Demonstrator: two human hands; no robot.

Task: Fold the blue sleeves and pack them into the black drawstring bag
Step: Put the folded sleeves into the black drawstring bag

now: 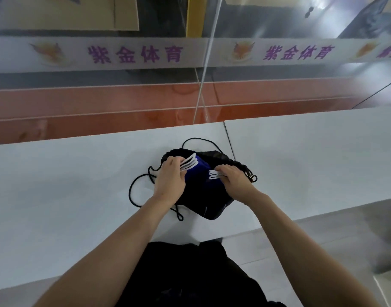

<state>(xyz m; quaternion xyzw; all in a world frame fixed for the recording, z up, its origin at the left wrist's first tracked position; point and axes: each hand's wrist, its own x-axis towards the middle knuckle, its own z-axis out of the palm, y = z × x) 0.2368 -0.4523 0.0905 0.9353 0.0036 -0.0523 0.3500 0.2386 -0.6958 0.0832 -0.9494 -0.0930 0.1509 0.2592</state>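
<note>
My left hand (169, 177) has its grip closed on the far-left end of the folded blue fabric sleeves with white ribbed cuffs (195, 173), thumb and fingers pinching the stack of white edges there. My right hand (233, 179) grips the second bunch of white cuff edges on the near-right side, fingers curled over them. Between my two hands the blue bundle lies compact and layered, so I judge the folding done.

The bundle rests on top of the black drawstring bag of soft cloth (212, 204), which lies flat on the white tabletop (68, 185). The bag's gathered mouth is at the far edge, just beyond my knuckles, and the sleeves' far end seems to sit right at that opening; I cannot tell whether any of it is already inside. Most of the blue is plainly outside, so the packing and pulling the cord shut are left.

The bundle's long axis runs from far-left to near-right across the bag, cuffs fanned toward the mouth. The thin black cord (134, 191) loops loose over the tabletop to the left.
</note>
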